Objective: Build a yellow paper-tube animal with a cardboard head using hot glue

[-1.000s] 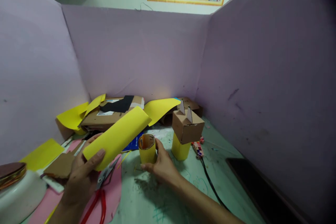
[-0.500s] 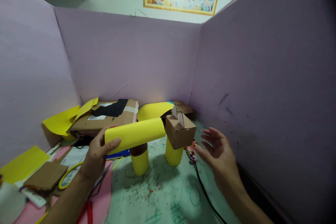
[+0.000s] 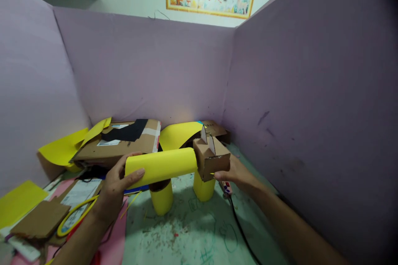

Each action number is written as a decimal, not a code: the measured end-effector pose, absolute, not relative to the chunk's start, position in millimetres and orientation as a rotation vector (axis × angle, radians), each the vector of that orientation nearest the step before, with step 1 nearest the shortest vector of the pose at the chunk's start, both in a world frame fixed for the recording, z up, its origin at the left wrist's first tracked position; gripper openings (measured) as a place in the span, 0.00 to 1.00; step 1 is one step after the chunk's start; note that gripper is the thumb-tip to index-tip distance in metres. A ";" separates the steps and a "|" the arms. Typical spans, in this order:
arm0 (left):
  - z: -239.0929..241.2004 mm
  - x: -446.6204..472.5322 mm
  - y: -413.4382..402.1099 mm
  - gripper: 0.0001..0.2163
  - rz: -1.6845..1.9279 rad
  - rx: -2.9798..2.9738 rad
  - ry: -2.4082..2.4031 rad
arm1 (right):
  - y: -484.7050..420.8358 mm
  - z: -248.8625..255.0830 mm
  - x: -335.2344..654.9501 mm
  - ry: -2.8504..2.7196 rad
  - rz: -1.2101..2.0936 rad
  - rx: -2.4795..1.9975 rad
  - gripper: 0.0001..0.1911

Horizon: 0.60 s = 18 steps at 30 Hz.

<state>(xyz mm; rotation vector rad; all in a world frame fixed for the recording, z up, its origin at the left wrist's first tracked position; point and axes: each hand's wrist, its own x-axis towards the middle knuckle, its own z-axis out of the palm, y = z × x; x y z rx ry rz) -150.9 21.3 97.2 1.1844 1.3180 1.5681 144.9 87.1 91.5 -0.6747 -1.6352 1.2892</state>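
My left hand (image 3: 116,184) is wrapped round the left end of a yellow paper-covered tube (image 3: 164,165), thumb in front. At the tube's right end sits a small brown cardboard box (image 3: 214,161) with two upright cardboard points on top, like ears. My right hand (image 3: 233,174) grips the box's lower right side, the thumb at its front lower edge and the fingers hidden behind it. A tiny yellow bit shows by that thumb. Below the tube a short yellow cylinder (image 3: 161,198) stands on the table, and another yellow cylinder (image 3: 203,186) stands under the box.
A flat cardboard carton (image 3: 130,143) with black paper lies at the back, beside yellow sheets (image 3: 178,134). Cardboard pieces (image 3: 42,215) and a roll of yellow tape (image 3: 64,221) crowd the left. A power strip (image 3: 226,189) with a black cord lies right. Purple panels enclose the table.
My right hand has moved left from open air and taken hold of the cardboard box. The tube and box have dipped slightly. The view has shifted a little.
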 end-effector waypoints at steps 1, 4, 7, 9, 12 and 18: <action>97.7 -149.7 21.3 0.30 1.569 1.188 1.325 | 87.6 91.5 143.9 -1.643 1.274 -0.692 0.29; 99.0 -145.8 21.2 0.29 1.582 1.200 1.354 | 90.6 88.3 143.5 -1.633 1.219 -0.723 0.24; 98.5 -144.1 22.3 0.29 1.587 1.201 1.367 | 94.3 83.1 145.1 -1.627 1.219 -0.728 0.23; 96.6 -144.8 23.7 0.29 1.578 1.205 1.355 | 95.8 80.5 145.9 -1.626 1.222 -0.742 0.23; 92.9 -146.5 25.2 0.29 1.546 1.246 1.352 | 96.1 78.3 146.1 -1.603 1.243 -0.745 0.24; 90.1 -142.6 22.4 0.26 1.528 1.303 1.367 | 94.1 78.2 144.7 -1.538 1.297 -0.763 0.23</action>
